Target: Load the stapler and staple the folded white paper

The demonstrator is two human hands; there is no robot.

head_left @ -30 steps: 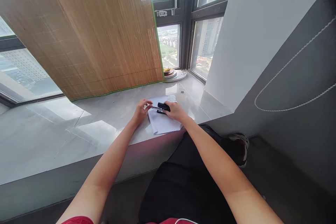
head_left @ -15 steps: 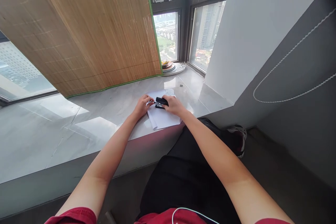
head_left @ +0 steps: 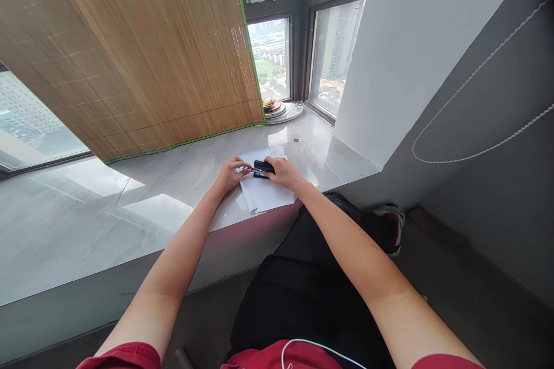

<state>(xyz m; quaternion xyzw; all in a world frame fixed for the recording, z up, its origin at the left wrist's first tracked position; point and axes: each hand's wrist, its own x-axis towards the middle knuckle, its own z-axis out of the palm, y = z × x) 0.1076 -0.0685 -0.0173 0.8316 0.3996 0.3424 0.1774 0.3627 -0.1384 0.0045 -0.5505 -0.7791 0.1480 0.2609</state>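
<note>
A black stapler (head_left: 262, 166) with a bright metal inner part is in my right hand (head_left: 281, 173), which is closed around its right end. Its upper and lower arms stand apart, with the metal showing between them. At its left end, the thumb and fingers of my left hand (head_left: 231, 174) pinch a small shiny metal part of the stapler. Exactly what the fingertips grip is too small to make out. Under both hands lies white paper (head_left: 270, 195), its lower left edge curled over, with a printed or marked patch near the top.
A small dark grey piece (head_left: 296, 139) lies on the pale stone windowsill (head_left: 164, 179) beyond the paper. Stacked plates (head_left: 281, 112) stand in the window corner. A bamboo blind (head_left: 164, 57) hangs at left, and a beaded cord (head_left: 450, 158) loops at right.
The view has shifted slightly, so everything sits a little further left. My left fingers have changed position a little, and more of the metal at the stapler's left end shows.
</note>
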